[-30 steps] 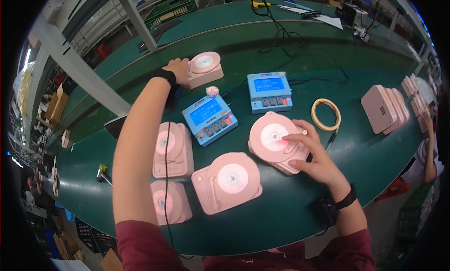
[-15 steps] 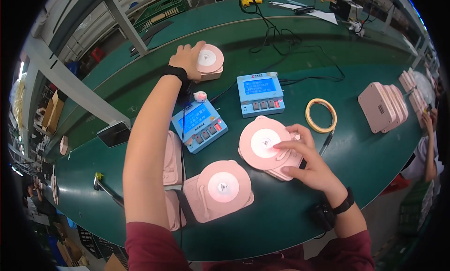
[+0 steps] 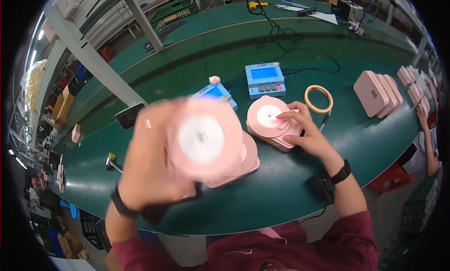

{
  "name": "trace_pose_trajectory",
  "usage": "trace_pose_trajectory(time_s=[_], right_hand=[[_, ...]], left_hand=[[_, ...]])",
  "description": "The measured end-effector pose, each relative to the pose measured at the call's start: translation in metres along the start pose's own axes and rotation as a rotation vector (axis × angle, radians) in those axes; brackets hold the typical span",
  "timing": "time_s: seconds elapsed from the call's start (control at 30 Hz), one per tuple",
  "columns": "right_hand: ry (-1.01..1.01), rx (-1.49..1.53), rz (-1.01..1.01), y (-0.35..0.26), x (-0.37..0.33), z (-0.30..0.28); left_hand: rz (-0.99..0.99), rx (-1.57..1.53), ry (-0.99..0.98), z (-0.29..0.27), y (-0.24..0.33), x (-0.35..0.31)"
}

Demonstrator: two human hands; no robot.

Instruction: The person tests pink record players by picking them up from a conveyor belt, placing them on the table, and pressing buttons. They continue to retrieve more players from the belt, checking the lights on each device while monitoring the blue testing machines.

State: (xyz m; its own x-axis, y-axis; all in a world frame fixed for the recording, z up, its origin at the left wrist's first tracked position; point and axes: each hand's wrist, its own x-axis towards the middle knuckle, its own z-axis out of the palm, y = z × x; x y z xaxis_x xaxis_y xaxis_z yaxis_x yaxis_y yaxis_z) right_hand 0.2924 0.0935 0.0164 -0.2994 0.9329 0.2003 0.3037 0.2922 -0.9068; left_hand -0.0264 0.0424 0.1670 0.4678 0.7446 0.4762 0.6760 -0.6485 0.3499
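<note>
From the head view, just to the right of my left hand (image 3: 152,151), a pink raised record player (image 3: 199,142) hangs blurred above the desk (image 3: 239,214), held by its side. I judge it light, since one hand lifts it; its shell looks stiff and smooth, perhaps slippery. I'd grip the body's sides and spare the disc and thin arm.

Under my right hand (image 3: 307,130) sits a second record player (image 3: 265,121). That hand is half spread, index fingertip at the disc, thumb by the near edge; whether it grips or merely rests, I cannot tell.

Counting: one more record player (image 3: 251,160) is half hidden behind the raised one; others may be covered. Beyond my hands are two blue boxes (image 3: 264,75), and beyond the right hand, one tape roll (image 3: 319,111). Well right of that hand, at least three pink cases (image 3: 368,95) stand on edge. One phone (image 3: 129,115) lies beyond my left hand.
</note>
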Motion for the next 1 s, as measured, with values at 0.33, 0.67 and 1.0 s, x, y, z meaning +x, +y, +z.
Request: trace_pose_trajectory(time_s=[0.33, 0.67, 1.0], right_hand=[[0.0, 0.031, -0.018, 0.0, 0.002, 0.007], [0.009, 0.026, -0.002, -0.004, 0.001, 0.006], [0.013, 0.036, 0.018, -0.008, 0.001, 0.007]], left_hand=[[-0.146, -0.132, -0.393, 0.06, 0.046, -0.105], [-0.09, -0.108, -0.255, 0.07, 0.004, -0.107], [-0.1, 0.019, -0.429, 0.054, -0.041, -0.069]])
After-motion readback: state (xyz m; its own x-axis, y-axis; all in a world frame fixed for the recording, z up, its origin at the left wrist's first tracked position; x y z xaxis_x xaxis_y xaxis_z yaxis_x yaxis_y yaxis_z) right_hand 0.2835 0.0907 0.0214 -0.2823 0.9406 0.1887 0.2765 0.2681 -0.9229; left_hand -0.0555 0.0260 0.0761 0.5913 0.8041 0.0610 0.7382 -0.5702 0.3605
